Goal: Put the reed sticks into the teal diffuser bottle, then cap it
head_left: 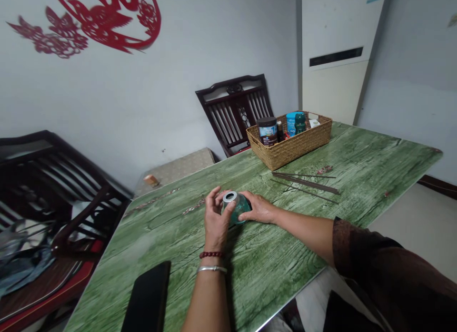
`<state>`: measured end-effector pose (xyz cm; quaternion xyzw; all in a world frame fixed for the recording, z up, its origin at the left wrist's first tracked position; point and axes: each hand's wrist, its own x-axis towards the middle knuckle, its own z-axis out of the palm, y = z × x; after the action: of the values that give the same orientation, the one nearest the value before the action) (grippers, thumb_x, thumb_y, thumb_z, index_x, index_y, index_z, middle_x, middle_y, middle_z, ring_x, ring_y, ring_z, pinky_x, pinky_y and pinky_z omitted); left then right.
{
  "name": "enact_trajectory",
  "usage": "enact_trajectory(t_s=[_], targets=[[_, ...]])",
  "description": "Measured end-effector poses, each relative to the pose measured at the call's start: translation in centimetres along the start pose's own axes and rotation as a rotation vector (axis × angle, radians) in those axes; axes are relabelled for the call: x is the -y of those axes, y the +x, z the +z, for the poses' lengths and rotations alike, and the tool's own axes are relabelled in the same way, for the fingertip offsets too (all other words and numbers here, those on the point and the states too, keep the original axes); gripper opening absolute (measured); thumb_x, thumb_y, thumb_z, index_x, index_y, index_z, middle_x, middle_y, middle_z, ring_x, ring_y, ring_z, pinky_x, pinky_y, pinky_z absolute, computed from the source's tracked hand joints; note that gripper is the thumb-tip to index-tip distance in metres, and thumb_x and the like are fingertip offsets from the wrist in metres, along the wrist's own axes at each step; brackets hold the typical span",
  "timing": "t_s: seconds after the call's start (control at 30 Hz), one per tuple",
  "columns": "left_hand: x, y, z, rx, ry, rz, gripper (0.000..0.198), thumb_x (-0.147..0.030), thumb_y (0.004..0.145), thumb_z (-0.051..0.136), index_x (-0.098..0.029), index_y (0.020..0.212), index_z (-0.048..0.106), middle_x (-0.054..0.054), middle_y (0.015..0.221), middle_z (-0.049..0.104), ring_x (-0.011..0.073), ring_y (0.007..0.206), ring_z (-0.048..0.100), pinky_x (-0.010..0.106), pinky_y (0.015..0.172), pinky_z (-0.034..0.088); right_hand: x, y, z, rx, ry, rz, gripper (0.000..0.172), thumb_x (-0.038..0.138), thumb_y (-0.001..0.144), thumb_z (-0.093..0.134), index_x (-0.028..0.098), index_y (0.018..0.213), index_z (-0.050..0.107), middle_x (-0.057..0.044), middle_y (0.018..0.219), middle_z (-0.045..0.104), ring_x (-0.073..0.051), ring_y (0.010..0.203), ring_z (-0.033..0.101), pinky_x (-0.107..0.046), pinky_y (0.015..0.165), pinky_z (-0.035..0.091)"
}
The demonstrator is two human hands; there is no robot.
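A small teal glass bottle (240, 207) with a silver metal neck stands on the green wood-patterned table (374, 165). My left hand (215, 218) curls around the bottle's left side, fingertips at the silver rim. My right hand (260, 208) grips the bottle from the right, fingers wrapped behind it. Beads and a silver bangle circle my left wrist.
Thin dark sticks (307, 182) lie on the table beyond my hands. A woven basket (291, 149) with jars and bottles sits at the far edge. A black phone (148, 298) lies near me on the left. Dark wooden chairs (233, 111) stand by the wall.
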<state>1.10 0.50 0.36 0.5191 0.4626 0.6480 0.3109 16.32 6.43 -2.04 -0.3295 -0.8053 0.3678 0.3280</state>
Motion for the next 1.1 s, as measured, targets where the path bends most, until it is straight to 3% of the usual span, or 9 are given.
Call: enact_trajectory(t_s=[0.13, 0.23, 0.33, 0.47, 0.6, 0.73, 0.83, 0.97, 1.1], targets=[[0.1, 0.8, -0.8, -0.235, 0.0, 0.067, 0.054, -0.032, 0.063, 0.082, -0.022, 0.105, 0.05, 0.004, 0.102, 0.065, 0.0182, 0.096, 0.066, 0.036, 0.092, 0.049, 0.1, 0.0, 0.0, 0.0, -0.016, 0.018, 0.078, 0.037, 0.066, 0.083, 0.02, 0.134, 0.049, -0.008, 0.115, 0.067, -0.027, 0.106, 0.063, -0.035, 0.087, 0.047], [0.5, 1.1, -2.3, -0.334, 0.188, 0.022, 0.052, -0.031, 0.058, 0.083, -0.021, 0.101, 0.053, 0.003, 0.099, 0.063, 0.0179, 0.088, 0.064, 0.038, 0.087, 0.05, 0.1, -0.1, 0.0, 0.004, -0.016, 0.026, 0.077, 0.036, 0.065, 0.083, 0.021, 0.134, 0.049, -0.006, 0.112, 0.068, -0.025, 0.101, 0.064, -0.034, 0.085, 0.047], [0.8, 1.2, -3.8, -0.293, 0.47, -0.02, 0.045, -0.036, 0.065, 0.077, -0.02, 0.104, 0.062, 0.006, 0.099, 0.063, 0.0211, 0.086, 0.061, 0.044, 0.087, 0.049, 0.0, -0.1, 0.1, -0.008, -0.007, 0.02, 0.077, 0.035, 0.065, 0.083, 0.022, 0.133, 0.05, -0.006, 0.112, 0.068, -0.024, 0.1, 0.064, -0.034, 0.085, 0.046], [1.1, 0.8, -4.9, -0.218, 0.711, 0.079, 0.035, -0.033, 0.073, 0.07, -0.024, 0.106, 0.07, 0.009, 0.095, 0.061, 0.0277, 0.094, 0.058, 0.051, 0.093, 0.044, -0.2, -0.2, 0.3, -0.016, -0.006, 0.018, 0.077, 0.035, 0.065, 0.083, 0.022, 0.133, 0.05, -0.006, 0.112, 0.068, -0.024, 0.101, 0.064, -0.034, 0.086, 0.046], [1.5, 0.1, -5.5, -0.212, 0.819, 0.05, 0.034, -0.027, 0.07, 0.071, -0.025, 0.104, 0.072, 0.009, 0.089, 0.059, 0.032, 0.1, 0.057, 0.056, 0.098, 0.039, -0.1, -0.2, 0.2, -0.005, -0.019, 0.029, 0.078, 0.036, 0.065, 0.083, 0.02, 0.134, 0.05, -0.009, 0.116, 0.068, -0.026, 0.105, 0.064, -0.036, 0.088, 0.047], [1.3, -0.2, -5.7, -0.266, 0.838, -0.033, 0.036, -0.034, 0.066, 0.076, -0.025, 0.1, 0.072, 0.012, 0.094, 0.061, 0.0392, 0.11, 0.054, 0.063, 0.1, 0.033, 0.1, -0.2, 0.1, 0.001, -0.035, 0.044, 0.079, 0.037, 0.065, 0.083, 0.019, 0.134, 0.049, -0.009, 0.116, 0.067, -0.027, 0.106, 0.064, -0.036, 0.089, 0.047], [0.5, 0.0, -4.8, -0.295, 0.733, 0.018, 0.038, -0.044, 0.077, 0.067, -0.024, 0.109, 0.068, 0.013, 0.106, 0.062, 0.0365, 0.116, 0.053, 0.06, 0.103, 0.034, 0.1, -0.2, 0.0, 0.001, -0.036, 0.036, 0.077, 0.037, 0.065, 0.083, 0.021, 0.133, 0.05, -0.008, 0.115, 0.067, -0.026, 0.105, 0.064, -0.035, 0.089, 0.047], [0.0, 0.0, -2.5, -0.123, 0.381, 0.063, 0.051, -0.05, 0.088, 0.054, -0.024, 0.132, 0.052, 0.012, 0.128, 0.058, 0.0273, 0.122, 0.054, 0.046, 0.105, 0.04, 0.3, -0.2, -0.1, 0.021, -0.042, 0.034, 0.08, 0.039, 0.066, 0.082, 0.023, 0.137, 0.047, -0.007, 0.117, 0.067, -0.025, 0.106, 0.063, -0.036, 0.09, 0.047], [0.9, -0.6, -0.7, 0.102, 0.251, 0.029, 0.068, -0.052, 0.085, 0.06, -0.023, 0.142, 0.038, 0.014, 0.14, 0.05, 0.0276, 0.133, 0.046, 0.047, 0.112, 0.034, 1.4, -0.4, -1.1, 0.036, -0.112, 0.019, 0.086, 0.036, 0.071, 0.078, 0.018, 0.145, 0.037, -0.013, 0.133, 0.059, -0.026, 0.118, 0.059, -0.037, 0.097, 0.046]])
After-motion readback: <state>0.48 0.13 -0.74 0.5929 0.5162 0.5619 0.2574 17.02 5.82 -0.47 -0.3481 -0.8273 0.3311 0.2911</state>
